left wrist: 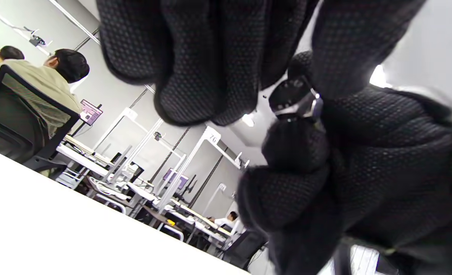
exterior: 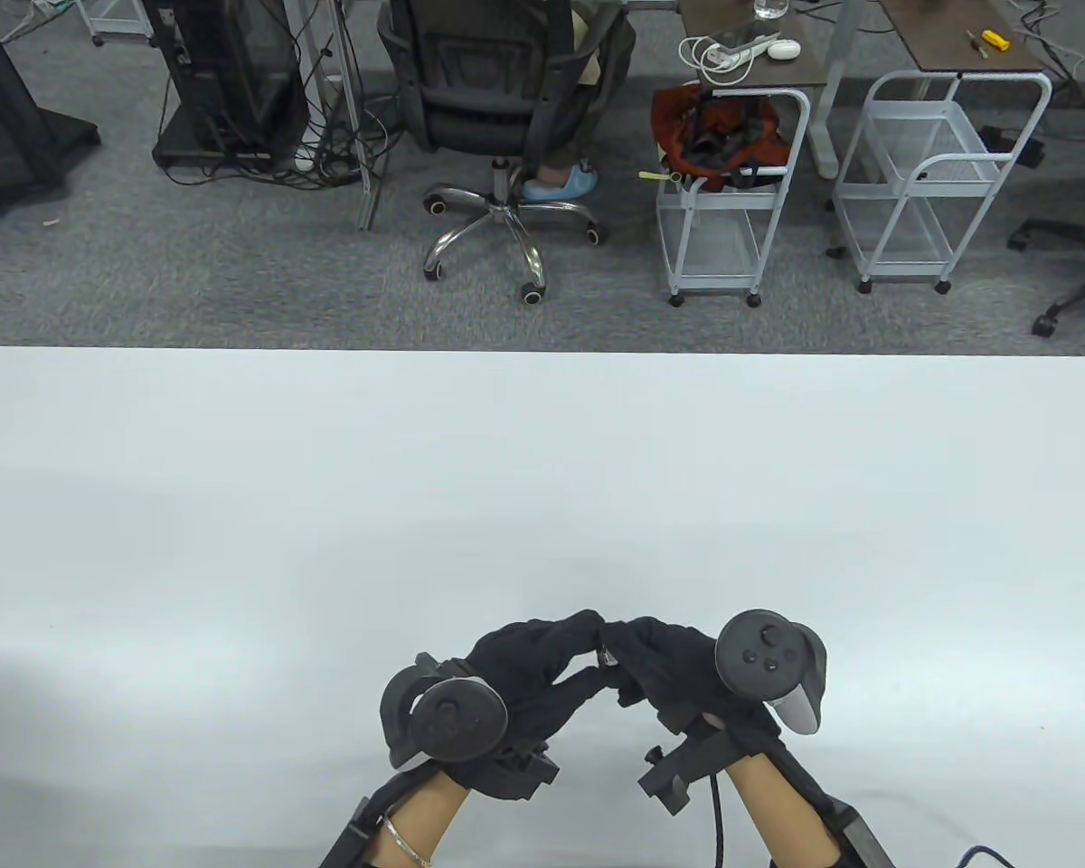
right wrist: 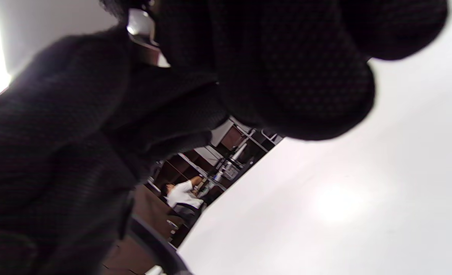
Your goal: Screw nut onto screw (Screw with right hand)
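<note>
My left hand (exterior: 568, 653) and right hand (exterior: 637, 665) meet fingertip to fingertip just above the white table (exterior: 542, 470), near its front edge. Between them they pinch a small metal piece, the screw with the nut (exterior: 608, 656). In the left wrist view it shows as a dark round face with a silver rim (left wrist: 295, 100), held between my left fingers (left wrist: 195, 68) from above and my right fingers (left wrist: 294, 149) from below. In the right wrist view only a silver glint of it (right wrist: 141, 23) shows at the top. I cannot tell which hand holds which part.
Beyond the table's far edge stand an office chair (exterior: 506, 99), two white wire carts (exterior: 732, 208) (exterior: 940, 172) and a dark stand (exterior: 226, 81) on grey carpet.
</note>
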Demonstrator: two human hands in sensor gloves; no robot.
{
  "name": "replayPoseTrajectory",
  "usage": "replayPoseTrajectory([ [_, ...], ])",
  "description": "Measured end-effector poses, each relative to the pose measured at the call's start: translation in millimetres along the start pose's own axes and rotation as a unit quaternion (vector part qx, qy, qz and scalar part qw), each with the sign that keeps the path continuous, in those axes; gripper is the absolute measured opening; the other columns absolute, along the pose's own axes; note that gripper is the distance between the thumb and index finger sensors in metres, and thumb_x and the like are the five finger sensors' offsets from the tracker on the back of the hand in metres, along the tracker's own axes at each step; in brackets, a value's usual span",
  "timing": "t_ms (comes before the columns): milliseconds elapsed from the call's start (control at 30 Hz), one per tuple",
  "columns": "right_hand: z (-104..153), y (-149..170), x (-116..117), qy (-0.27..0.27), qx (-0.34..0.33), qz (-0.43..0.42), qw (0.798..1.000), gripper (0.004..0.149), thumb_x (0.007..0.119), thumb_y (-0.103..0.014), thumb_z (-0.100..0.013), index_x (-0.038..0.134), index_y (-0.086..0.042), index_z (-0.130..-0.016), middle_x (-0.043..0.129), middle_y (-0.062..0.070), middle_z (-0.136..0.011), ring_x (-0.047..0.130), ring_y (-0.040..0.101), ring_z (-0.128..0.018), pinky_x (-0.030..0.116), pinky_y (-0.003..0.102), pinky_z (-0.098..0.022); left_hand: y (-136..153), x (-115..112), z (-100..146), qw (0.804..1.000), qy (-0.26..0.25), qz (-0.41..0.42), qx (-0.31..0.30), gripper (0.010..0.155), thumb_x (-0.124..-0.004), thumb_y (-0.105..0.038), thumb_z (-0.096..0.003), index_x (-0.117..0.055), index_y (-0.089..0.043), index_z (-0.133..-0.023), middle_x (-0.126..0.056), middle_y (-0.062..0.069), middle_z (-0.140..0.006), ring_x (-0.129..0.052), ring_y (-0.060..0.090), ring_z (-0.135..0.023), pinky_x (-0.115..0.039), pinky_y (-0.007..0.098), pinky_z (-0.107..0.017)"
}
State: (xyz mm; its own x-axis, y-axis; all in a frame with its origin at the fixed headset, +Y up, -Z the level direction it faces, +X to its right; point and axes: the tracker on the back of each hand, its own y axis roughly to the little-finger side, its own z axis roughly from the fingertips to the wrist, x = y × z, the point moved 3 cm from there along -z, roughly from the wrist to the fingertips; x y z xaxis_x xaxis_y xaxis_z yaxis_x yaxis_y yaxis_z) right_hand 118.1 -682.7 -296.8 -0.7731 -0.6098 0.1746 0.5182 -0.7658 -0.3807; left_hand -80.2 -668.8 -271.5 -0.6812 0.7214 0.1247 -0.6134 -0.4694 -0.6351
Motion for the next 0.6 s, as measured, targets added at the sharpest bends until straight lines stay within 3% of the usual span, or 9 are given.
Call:
replayPoseTrajectory([
  [100,-1,0,3,-0.023,0.012,0.070,0.997,0.047,0.062,-0.038,-0.061,0.084,0.003,-0.067,0.097,0.027,-0.060,0.103,0.033,-0.038,0.078,0.053,-0.036,8,1,0,0.999,0.026,-0.021,0.004,0.071,-0.073,-0.059,-0.0476,-0.069,-0.017,-0.105,-0.089,0.010,-0.104,-0.086,0.037,-0.093,-0.064,0.056,-0.072],
  [233,-4,3,12,-0.050,0.022,0.146,0.988,0.046,0.066,-0.035,-0.059,0.082,0.005,-0.073,0.093,0.032,-0.067,0.102,0.037,-0.046,0.075,0.056,-0.041,17,6,0,0.999,0.020,-0.035,0.020,0.076,-0.067,-0.062,-0.0495,-0.061,-0.017,-0.110,-0.076,0.015,-0.113,-0.072,0.044,-0.101,-0.050,0.060,-0.076],
  [400,-7,8,35,-0.111,0.026,0.244,0.963,0.045,0.071,-0.034,-0.057,0.082,0.005,-0.077,0.090,0.033,-0.073,0.100,0.039,-0.051,0.074,0.057,-0.044,25,11,2,0.995,0.012,-0.091,0.029,0.076,-0.066,-0.063,-0.0502,-0.060,-0.018,-0.111,-0.073,0.015,-0.115,-0.068,0.044,-0.103,-0.047,0.060,-0.077],
  [600,-8,15,65,-0.177,0.023,0.329,0.927,0.044,0.076,-0.031,-0.054,0.081,0.003,-0.081,0.088,0.032,-0.077,0.099,0.038,-0.057,0.073,0.057,-0.047,29,11,2,0.994,0.015,-0.099,0.038,0.075,-0.066,-0.062,-0.0503,-0.060,-0.018,-0.111,-0.073,0.015,-0.115,-0.068,0.044,-0.103,-0.046,0.061,-0.077],
])
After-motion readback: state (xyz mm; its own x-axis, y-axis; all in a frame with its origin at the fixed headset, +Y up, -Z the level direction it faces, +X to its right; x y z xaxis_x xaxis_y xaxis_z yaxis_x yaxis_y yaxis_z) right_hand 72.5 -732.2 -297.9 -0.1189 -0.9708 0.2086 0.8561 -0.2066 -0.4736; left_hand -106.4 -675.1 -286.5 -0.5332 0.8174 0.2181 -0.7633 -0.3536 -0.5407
